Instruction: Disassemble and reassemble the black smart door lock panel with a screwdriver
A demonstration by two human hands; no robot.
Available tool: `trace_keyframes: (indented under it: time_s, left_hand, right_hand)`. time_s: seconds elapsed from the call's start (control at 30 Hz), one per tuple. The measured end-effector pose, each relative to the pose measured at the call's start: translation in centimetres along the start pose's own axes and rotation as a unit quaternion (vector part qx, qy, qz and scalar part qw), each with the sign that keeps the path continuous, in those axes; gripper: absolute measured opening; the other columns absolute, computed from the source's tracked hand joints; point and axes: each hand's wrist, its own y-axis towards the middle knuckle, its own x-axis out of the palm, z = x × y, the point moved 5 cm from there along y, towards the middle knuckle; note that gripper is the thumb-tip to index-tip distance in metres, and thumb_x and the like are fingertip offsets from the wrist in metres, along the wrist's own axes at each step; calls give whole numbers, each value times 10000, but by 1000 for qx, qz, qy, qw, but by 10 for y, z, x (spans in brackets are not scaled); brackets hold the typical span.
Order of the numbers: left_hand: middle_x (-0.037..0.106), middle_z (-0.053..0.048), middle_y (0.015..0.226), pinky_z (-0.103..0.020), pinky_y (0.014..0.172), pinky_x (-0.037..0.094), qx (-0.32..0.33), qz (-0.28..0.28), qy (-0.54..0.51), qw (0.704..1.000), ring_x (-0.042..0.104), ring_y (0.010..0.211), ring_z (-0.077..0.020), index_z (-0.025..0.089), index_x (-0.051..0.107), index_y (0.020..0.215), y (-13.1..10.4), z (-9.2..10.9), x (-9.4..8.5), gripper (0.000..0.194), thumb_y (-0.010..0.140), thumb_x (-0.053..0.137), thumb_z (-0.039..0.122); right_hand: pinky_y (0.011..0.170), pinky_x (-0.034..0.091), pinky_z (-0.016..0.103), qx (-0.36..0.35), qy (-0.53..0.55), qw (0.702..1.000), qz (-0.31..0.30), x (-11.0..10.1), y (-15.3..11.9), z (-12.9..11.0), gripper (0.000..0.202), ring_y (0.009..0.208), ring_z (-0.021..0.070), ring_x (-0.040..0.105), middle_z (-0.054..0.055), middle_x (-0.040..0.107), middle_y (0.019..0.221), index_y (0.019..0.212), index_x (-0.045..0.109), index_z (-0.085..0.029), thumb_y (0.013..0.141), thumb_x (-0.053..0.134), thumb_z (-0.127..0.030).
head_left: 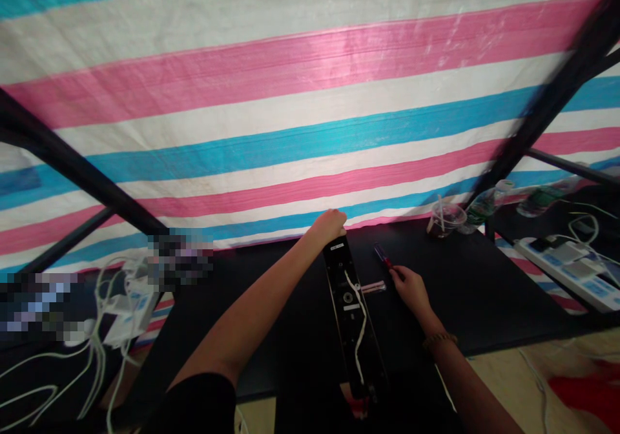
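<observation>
A long, narrow black device lies lengthwise before me, with a white cable running along its upper face. At its far end my left hand is closed around the edge. To the right, my right hand grips a slim, pen-like tool with a red and dark body, low over the table and pointing away from me. Its exact kind is too small to make out. Between the device and my right hand lies a small clear packet, its contents unclear.
The black table has a plastic cup with a straw and a clear bottle at its back right. Power strips stand at right and left among white cables. Striped sheeting hangs behind; black posts slant at both sides.
</observation>
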Motion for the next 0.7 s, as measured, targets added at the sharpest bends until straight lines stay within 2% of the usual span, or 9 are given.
trace_keyframes:
  time_s: [0.17,0.3,0.4,0.47,0.57,0.63,0.7]
  left_hand:
    - [727,-128,813,-316,696,529,-8,57,-61,996,678,747,-217,77,741,913,-4,-5,-12,206,806,699,248]
    - [744,-65,826,-247,684,500,-31,123,-121,985,665,733,-161,138,745,915,-26,-18,-26,191,780,641,223]
    - [735,-28,859,-229,729,495,-73,175,-156,969,658,783,-142,162,712,928,-66,-41,-21,203,831,556,249]
    - [715,-24,827,-240,723,495,-117,197,-173,958,650,768,-146,158,680,896,-101,-60,-3,217,866,494,266]
    - [672,-17,724,-265,664,489,-186,196,-195,943,635,682,-165,161,644,802,-146,-84,45,173,840,510,263]
    - [670,-5,719,-263,640,486,-205,176,-213,939,636,663,-167,180,639,780,-166,-87,80,129,816,547,262]
    - [680,-10,766,-269,672,491,-208,161,-224,938,644,711,-174,195,646,772,-179,-80,109,102,806,565,248]
  right_hand:
    - [796,534,369,-5,0,1000,4,-1,0,-1,405,871,286,727,135,775,1005,1031,756,-165,911,471,-427]
    - [780,535,370,-10,2,1000,6,-1,-1,-2,407,839,284,724,138,775,982,1025,755,-154,910,473,-424]
    - [791,536,370,-15,-4,1000,10,-4,-1,-2,393,838,278,719,139,771,985,1026,747,-149,915,471,-405]
    - [810,533,361,-21,-16,1000,9,-7,-1,-2,364,852,267,714,130,767,990,1022,743,-157,918,475,-380]
    - [831,518,337,-27,-49,998,6,-13,2,-2,303,859,246,698,118,754,970,988,741,-168,913,499,-335]
    - [821,506,329,-24,-75,997,8,-17,4,-1,272,834,237,679,121,735,943,961,738,-164,906,513,-308]
    - [806,496,325,-17,-97,995,13,-21,5,-1,246,805,228,659,120,714,918,940,731,-160,899,526,-288]
